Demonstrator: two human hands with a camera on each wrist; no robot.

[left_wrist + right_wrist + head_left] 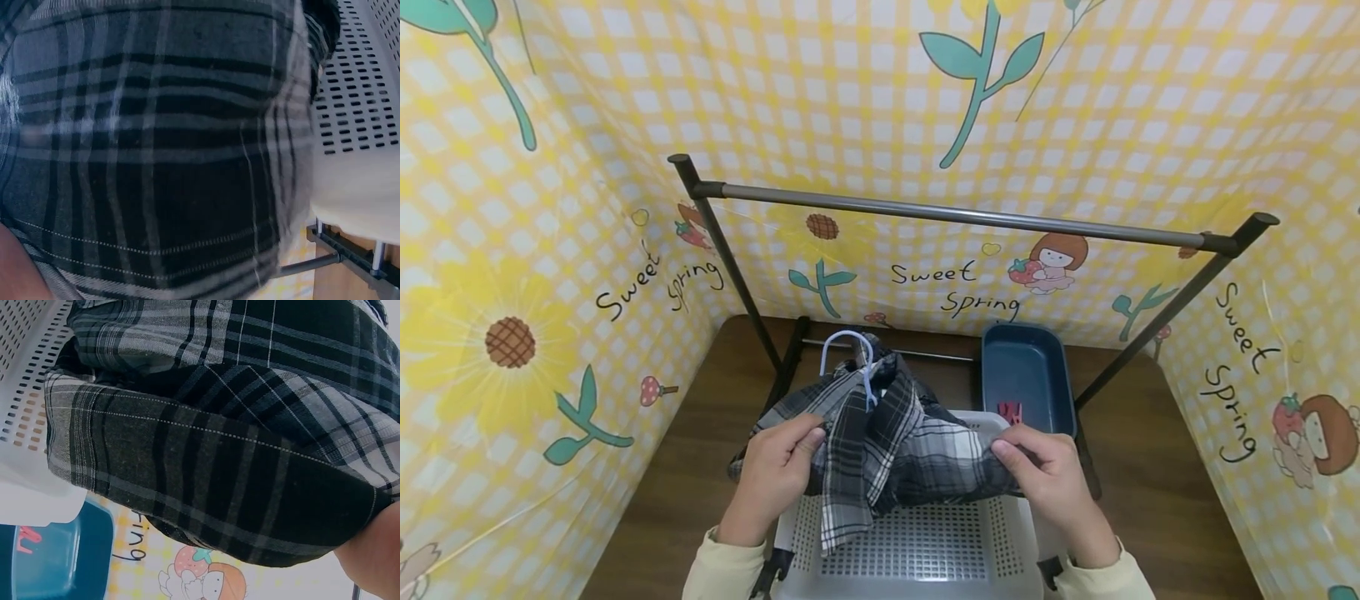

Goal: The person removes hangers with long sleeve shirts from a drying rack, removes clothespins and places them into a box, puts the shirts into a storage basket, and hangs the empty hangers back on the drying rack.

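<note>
Between the two hands hangs a black, grey and white plaid shirt (940, 454), bunched up over a white perforated basket (917, 546). A light blue hanger (848, 335) pokes its hook up out of the collar area. At the shirt's left side my left hand (778, 462) pinches the cloth between thumb and fingers. My right hand (1052, 475) pinches the fabric at the right end. Plaid cloth (156, 144) fills most of the left wrist view. In the right wrist view a folded part of the shirt (206, 469) stretches from the hand; the fingertips are hidden there.
A dark metal rack with a grey top bar (962, 212) stands behind the basket on a brown wooden table (662, 500). At the back right sits a blue bin (1026, 367) holding red clips (1010, 412). Yellow checked cloth (850, 108) surrounds the table.
</note>
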